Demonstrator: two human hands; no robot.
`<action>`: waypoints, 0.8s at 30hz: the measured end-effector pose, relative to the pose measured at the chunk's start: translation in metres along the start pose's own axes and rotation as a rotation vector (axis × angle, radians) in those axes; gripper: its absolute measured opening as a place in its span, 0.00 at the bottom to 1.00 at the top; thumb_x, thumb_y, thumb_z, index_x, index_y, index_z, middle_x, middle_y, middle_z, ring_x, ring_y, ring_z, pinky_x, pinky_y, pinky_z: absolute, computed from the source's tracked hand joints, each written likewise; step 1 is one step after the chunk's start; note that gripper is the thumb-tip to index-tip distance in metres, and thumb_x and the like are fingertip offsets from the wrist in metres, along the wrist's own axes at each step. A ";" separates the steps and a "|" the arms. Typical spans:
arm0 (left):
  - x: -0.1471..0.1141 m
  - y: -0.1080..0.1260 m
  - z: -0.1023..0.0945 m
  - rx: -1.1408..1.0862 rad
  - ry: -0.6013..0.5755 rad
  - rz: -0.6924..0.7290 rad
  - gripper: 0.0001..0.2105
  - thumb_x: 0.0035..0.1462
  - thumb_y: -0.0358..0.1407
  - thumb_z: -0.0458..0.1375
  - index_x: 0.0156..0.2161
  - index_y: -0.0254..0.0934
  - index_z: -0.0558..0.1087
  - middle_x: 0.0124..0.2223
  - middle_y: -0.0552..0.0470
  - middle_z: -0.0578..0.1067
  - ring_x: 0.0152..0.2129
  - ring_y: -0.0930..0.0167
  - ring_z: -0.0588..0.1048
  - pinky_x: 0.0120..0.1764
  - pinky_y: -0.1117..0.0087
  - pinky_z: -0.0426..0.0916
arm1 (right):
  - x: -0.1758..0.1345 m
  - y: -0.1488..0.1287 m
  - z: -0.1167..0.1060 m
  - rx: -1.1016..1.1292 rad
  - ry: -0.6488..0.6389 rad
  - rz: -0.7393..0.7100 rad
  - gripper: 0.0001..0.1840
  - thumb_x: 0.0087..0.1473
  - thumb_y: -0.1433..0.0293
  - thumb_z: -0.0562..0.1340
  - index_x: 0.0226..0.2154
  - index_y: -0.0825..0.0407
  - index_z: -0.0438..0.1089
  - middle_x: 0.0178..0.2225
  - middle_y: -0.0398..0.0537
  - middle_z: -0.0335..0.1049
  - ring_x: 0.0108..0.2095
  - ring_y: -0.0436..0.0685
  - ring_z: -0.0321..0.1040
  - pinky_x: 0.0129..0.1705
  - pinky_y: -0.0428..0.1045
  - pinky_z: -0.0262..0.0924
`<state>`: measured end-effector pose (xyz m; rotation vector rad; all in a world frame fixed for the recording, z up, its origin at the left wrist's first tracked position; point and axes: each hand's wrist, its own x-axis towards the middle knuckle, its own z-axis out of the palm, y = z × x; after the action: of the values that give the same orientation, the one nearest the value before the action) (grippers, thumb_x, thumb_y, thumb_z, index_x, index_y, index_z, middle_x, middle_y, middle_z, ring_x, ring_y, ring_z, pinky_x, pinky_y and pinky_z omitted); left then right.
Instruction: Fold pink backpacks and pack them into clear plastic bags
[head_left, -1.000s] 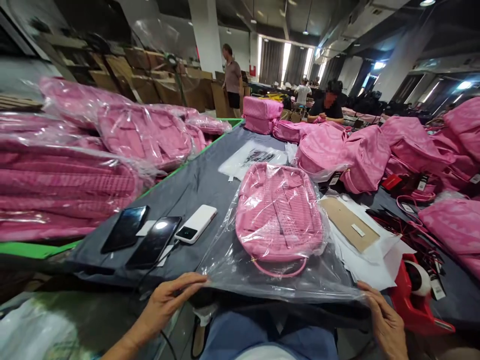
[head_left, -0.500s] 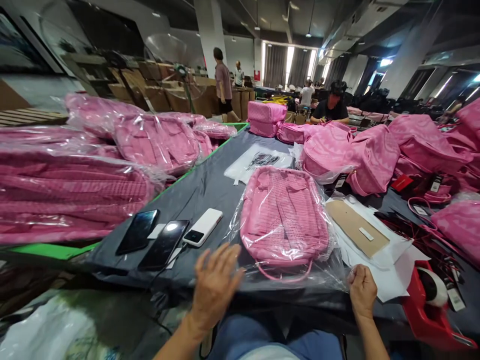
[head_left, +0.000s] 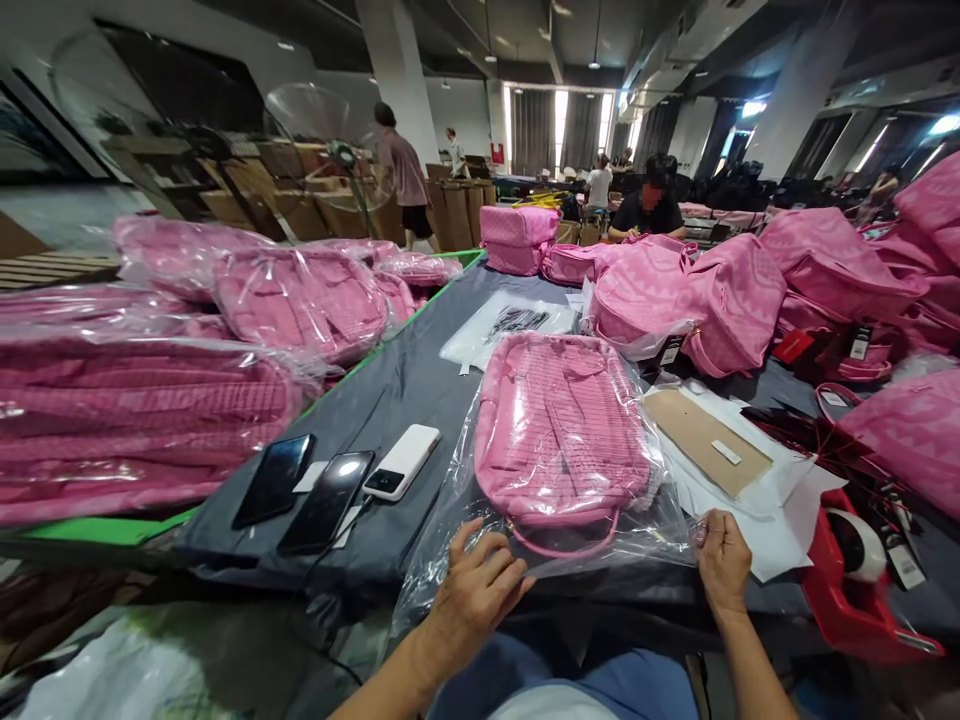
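Note:
A pink backpack (head_left: pixel 562 430) lies flat inside a clear plastic bag (head_left: pixel 442 560) on the dark-covered table in front of me. Its thin handle loop points toward me. My right hand (head_left: pixel 721 562) is closed on the bag's near right corner, fingertips pinching the film. Over the near left part of the bag lies my left hand (head_left: pixel 484 585), its fingers loosely bent and apart, touching the film. The bag spreads out to the left beneath that hand and hangs past the table edge.
Left of the bag lie two dark phones (head_left: pixel 274 480) and a white power bank (head_left: pixel 403 462). Bagged pink backpacks (head_left: pixel 150 420) fill a green-edged area. To the right are cardboard (head_left: pixel 705 440), a red tape dispenser (head_left: pixel 847 590) and unbagged backpacks (head_left: pixel 735 305). A person (head_left: pixel 649 205) sits beyond.
My left hand has come down from above the table onto the bag's near left part. The film there now spreads farther left. My right hand stays at its corner.

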<state>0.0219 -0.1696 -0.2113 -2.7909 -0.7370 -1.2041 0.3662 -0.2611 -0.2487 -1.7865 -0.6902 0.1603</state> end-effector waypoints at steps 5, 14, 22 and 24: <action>-0.006 -0.003 0.008 0.025 0.025 0.017 0.09 0.69 0.34 0.55 0.34 0.41 0.73 0.26 0.60 0.74 0.33 0.72 0.76 0.62 0.58 0.52 | 0.002 0.003 0.001 0.051 -0.014 0.018 0.36 0.51 0.29 0.50 0.24 0.45 0.59 0.17 0.38 0.58 0.19 0.52 0.57 0.23 0.49 0.56; -0.008 -0.011 0.007 0.073 -0.034 0.036 0.10 0.70 0.30 0.51 0.36 0.40 0.71 0.28 0.58 0.76 0.36 0.71 0.77 0.61 0.61 0.55 | 0.001 0.002 0.000 -0.014 0.039 -0.001 0.38 0.50 0.28 0.49 0.23 0.45 0.58 0.16 0.37 0.57 0.19 0.52 0.58 0.24 0.49 0.55; 0.027 -0.039 0.006 0.191 0.001 0.115 0.11 0.71 0.31 0.50 0.36 0.40 0.71 0.32 0.56 0.76 0.41 0.70 0.75 0.63 0.61 0.53 | -0.005 -0.003 -0.001 -0.044 0.124 -0.076 0.37 0.55 0.31 0.47 0.23 0.46 0.59 0.17 0.39 0.61 0.19 0.51 0.60 0.25 0.48 0.57; 0.040 -0.044 0.005 0.233 -0.042 0.158 0.12 0.71 0.30 0.49 0.35 0.40 0.70 0.32 0.56 0.75 0.41 0.70 0.75 0.63 0.60 0.53 | -0.005 -0.005 -0.002 -0.057 0.142 -0.104 0.37 0.56 0.32 0.47 0.23 0.47 0.59 0.17 0.39 0.61 0.19 0.51 0.61 0.26 0.48 0.59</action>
<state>0.0305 -0.1130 -0.1947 -2.6324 -0.6025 -0.9682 0.3607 -0.2647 -0.2447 -1.7926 -0.6898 -0.0563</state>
